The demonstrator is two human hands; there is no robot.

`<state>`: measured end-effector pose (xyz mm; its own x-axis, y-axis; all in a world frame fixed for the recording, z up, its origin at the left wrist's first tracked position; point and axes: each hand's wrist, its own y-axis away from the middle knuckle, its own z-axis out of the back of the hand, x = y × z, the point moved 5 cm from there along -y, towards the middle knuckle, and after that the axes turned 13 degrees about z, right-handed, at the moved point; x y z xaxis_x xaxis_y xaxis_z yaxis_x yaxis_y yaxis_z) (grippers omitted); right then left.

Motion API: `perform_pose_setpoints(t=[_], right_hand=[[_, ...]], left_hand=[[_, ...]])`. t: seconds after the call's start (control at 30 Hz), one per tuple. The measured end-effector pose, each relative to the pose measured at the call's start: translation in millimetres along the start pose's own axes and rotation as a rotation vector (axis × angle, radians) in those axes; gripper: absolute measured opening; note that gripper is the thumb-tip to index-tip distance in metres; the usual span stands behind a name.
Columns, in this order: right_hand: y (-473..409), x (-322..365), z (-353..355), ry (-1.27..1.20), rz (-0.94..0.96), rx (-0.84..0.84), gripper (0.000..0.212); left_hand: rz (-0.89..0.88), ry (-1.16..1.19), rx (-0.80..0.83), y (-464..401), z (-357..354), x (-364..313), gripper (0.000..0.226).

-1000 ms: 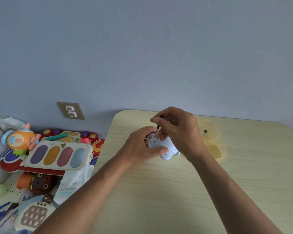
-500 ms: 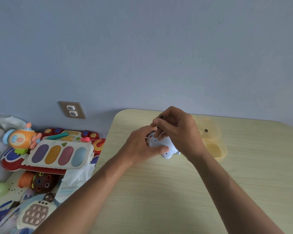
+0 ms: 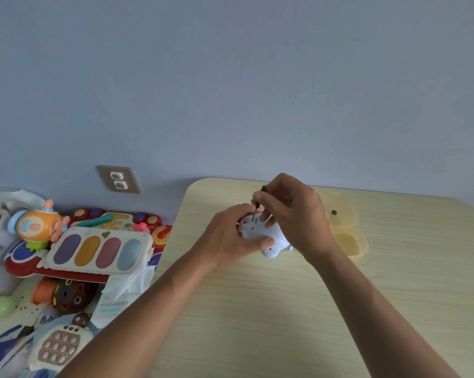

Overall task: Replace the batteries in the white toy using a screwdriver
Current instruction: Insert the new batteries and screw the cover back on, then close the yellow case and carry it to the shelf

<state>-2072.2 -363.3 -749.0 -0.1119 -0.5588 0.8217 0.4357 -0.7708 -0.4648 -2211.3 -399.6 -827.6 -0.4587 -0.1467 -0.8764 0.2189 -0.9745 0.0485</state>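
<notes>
The white toy (image 3: 260,233) sits toward the far edge of the pale wooden bench (image 3: 285,309), at about twelve o'clock from the person and just left of centre, turned belly-up, presumably so its battery hatch faces the tool. The left hand (image 3: 230,236) wraps it from the nine o'clock side, thumb pressed along the near edge; that grip looks meant to stop the body from twisting. The right hand (image 3: 290,214) comes in from three o'clock, its fingertips pinching the thin dark screwdriver (image 3: 257,204), held nearly upright with the tip down on the underside, so force goes straight into the screw. I'd judge a hatch screw is being worked; which way it turns I cannot tell.

The toy is small, rounded, glossy white-blue plastic, with a stubby end poking out at five o'clock. A patch of red and blue marking shows beside the tip.

A translucent yellow container (image 3: 347,236) lies just beyond the right wrist, at three o'clock.
</notes>
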Motion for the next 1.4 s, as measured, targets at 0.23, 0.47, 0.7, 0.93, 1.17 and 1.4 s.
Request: perform_pose_setpoints(t=[0.23, 0.47, 0.7, 0.93, 1.17, 1.4], right_hand=[[5, 2, 28, -0.036, -0.04, -0.113, 0.008], [34, -9, 101, 0.202, -0.262, -0.112, 0.013], [86, -39, 146, 0.571, -0.481, 0.024, 0.013], [104, -53, 140, 0.732, -0.536, 0.114, 0.01], [105, -56, 142, 0.797, -0.516, 0.12, 0.017], [98, -61, 161, 0.624, -0.486, 0.051, 0.025]], left_hand=[[-0.003, 0.029, 0.012, 2, 0, -1, 0.058], [-0.001, 0.105, 0.032, 5, 0, -1, 0.056], [-0.027, 0.061, 0.017, 5, -1, -3, 0.062], [-0.057, 0.022, 0.012, 6, -2, -5, 0.061], [-0.072, -0.021, -0.009, 3, 0, -4, 0.06], [-0.065, -0.07, -0.012, 4, 3, -10, 0.07]])
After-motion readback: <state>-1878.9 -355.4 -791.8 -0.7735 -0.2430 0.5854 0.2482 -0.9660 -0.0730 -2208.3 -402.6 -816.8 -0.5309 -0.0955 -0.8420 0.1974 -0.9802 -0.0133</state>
